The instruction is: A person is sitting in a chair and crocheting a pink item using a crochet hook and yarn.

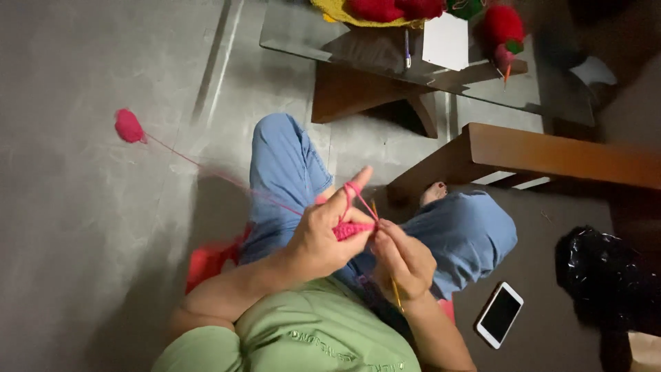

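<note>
Grey concrete floor (89,227) carries most of scene. Pink yarn ball (128,126) lies on bare floor at left, well apart from low table. White phone (500,314) lies screen-up on floor at lower right, near crumpled black plastic bag (606,279). Glass-topped table (344,41) on wooden legs stands at top — on it: white card (446,40), pen (407,49), red crocheted pieces (392,8), one red piece with green tip (502,29).
</note>
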